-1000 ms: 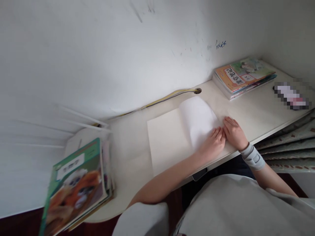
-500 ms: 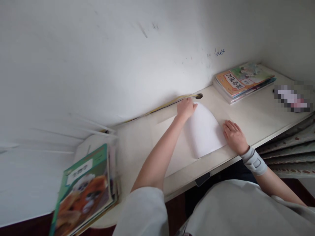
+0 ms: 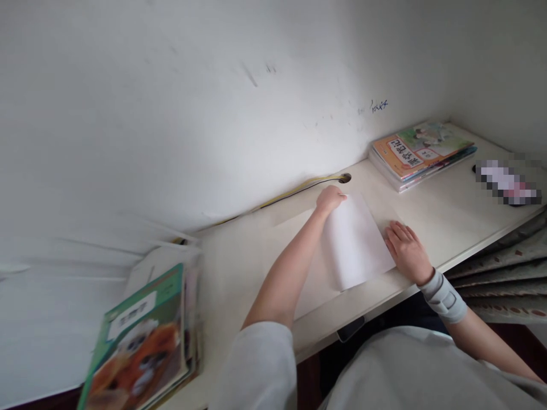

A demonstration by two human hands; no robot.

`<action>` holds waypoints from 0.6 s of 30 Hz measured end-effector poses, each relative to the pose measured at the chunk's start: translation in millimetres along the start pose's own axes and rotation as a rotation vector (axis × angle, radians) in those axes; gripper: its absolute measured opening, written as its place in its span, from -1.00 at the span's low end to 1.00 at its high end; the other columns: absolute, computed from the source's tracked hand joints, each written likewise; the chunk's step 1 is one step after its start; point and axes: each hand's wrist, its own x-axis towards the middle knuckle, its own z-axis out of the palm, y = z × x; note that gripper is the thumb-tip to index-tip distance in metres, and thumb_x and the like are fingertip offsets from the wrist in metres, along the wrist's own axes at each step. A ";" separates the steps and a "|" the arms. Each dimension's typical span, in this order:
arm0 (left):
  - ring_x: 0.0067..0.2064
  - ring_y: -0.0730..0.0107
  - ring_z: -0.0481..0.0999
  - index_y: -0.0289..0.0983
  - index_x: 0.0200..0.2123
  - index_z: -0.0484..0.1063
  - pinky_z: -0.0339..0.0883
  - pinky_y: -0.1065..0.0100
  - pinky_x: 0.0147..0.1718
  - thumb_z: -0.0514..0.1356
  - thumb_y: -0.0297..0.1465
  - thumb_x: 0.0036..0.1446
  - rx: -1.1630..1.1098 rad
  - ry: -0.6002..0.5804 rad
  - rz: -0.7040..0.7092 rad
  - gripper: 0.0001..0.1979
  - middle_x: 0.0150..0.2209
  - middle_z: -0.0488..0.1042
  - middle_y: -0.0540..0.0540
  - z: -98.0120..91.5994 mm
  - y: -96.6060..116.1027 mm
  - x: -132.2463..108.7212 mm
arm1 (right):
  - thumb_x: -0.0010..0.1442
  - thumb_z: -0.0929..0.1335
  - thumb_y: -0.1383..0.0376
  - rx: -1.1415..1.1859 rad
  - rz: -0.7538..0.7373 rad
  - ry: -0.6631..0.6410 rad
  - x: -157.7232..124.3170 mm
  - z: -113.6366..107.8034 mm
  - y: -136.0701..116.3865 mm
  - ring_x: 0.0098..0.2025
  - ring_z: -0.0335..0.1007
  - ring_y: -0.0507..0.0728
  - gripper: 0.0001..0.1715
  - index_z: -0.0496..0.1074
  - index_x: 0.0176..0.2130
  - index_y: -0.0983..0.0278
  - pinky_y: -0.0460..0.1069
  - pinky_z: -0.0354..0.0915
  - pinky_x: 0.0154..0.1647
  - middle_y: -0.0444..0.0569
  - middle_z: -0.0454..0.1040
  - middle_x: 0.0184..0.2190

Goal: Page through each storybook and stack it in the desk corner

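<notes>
A white paper sheet (image 3: 356, 245) lies on the desk in front of me, its left side bent up in a soft curve. My left hand (image 3: 330, 199) pinches its far edge between thumb and fingers. At the right edge of the paper, my right hand (image 3: 407, 249) rests flat with fingers stretched out, a grey wrist band (image 3: 443, 295) around the wrist. Another flat pale sheet (image 3: 314, 290) extends to the left under the curved paper, partly covered by my left forearm.
A stack of books (image 3: 421, 151) stands at the back right, beside a blurred-out phone-shaped object (image 3: 506, 182). At the left lies another book stack (image 3: 141, 341), green cover on top. Cables (image 3: 290, 191) run along the wall to a desk hole (image 3: 344, 178). A patterned curtain (image 3: 504, 273) hangs at right.
My left hand has shifted slightly to the right with the paper's far edge, which now looks straighter and less bowed. My right hand stays flat. The view has tilted up a little.
</notes>
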 end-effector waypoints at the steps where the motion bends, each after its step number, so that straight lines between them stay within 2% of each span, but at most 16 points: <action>1: -0.25 0.26 0.48 -0.31 -0.36 0.51 0.22 0.36 -0.28 0.16 -0.33 0.03 0.009 0.013 0.000 -0.81 -0.37 0.52 -0.12 1.8 1.8 -0.4 | 0.31 0.13 0.28 0.027 0.007 0.000 0.0 -0.1 0.7 0.19 0.19 0.25 -0.56 0.37 0.04 0.40 0.19 0.15 0.17 0.23 0.36 0.10; 5: -0.20 0.26 0.47 -0.30 -0.30 0.49 0.23 0.36 -0.26 0.12 -0.31 0.09 0.065 0.055 0.018 -0.78 -0.27 0.53 -0.14 6.8 2.9 -2.2 | 0.33 0.10 0.26 0.119 0.056 0.021 0.3 -0.7 2.9 0.16 0.24 0.24 -0.53 0.37 0.04 0.43 0.18 0.17 0.17 0.23 0.40 0.06; 9: -0.16 0.26 0.46 -0.30 -0.25 0.47 0.23 0.35 -0.21 0.08 -0.31 0.14 0.111 0.093 0.037 -0.76 -0.23 0.52 -0.15 11.8 1.4 -7.2 | 0.31 0.15 0.19 0.124 0.054 0.026 1.0 -2.0 2.8 0.15 0.25 0.27 -0.54 0.39 0.01 0.40 0.20 0.17 0.16 0.21 0.40 0.05; 12: 0.00 0.15 0.37 -0.32 -0.14 0.42 0.18 0.24 -0.07 0.03 -0.35 0.20 0.166 0.192 0.078 -0.74 -0.05 0.43 -0.24 15.4 7.6 -19.4 | 0.30 0.16 0.21 0.101 0.047 0.015 1.6 -3.0 2.3 0.16 0.24 0.27 -0.57 0.39 0.01 0.36 0.21 0.17 0.16 0.19 0.39 0.06; 15: 0.09 0.10 0.29 -0.34 -0.10 0.38 0.13 0.16 0.00 -0.02 -0.42 0.22 0.287 0.331 0.240 -0.74 0.03 0.35 -0.30 19.8 21.1 -46.4 | 0.28 0.16 0.26 0.083 0.044 0.006 1.8 -3.8 2.1 0.15 0.24 0.26 -0.60 0.40 -0.01 0.36 0.19 0.16 0.16 0.19 0.39 0.06; 16: 0.05 0.12 0.33 -0.35 -0.14 0.40 0.16 0.18 -0.02 -0.03 -0.42 0.23 0.322 0.319 0.319 -0.75 -0.03 0.38 -0.29 22.3 26.4 -59.6 | 0.27 0.17 0.27 0.081 0.043 0.002 1.8 -4.0 2.1 0.15 0.24 0.26 -0.61 0.40 -0.01 0.36 0.19 0.16 0.17 0.19 0.39 0.06; 18: -0.10 0.22 0.43 -0.33 -0.25 0.43 0.23 0.23 -0.09 -0.07 -0.35 0.28 0.342 0.155 0.496 -0.70 -0.20 0.46 -0.23 29.8 35.8 -92.2 | 0.26 0.18 0.29 0.082 0.042 -0.010 1.7 -4.4 2.1 0.16 0.23 0.26 -0.61 0.40 -0.01 0.35 0.19 0.15 0.17 0.20 0.39 0.06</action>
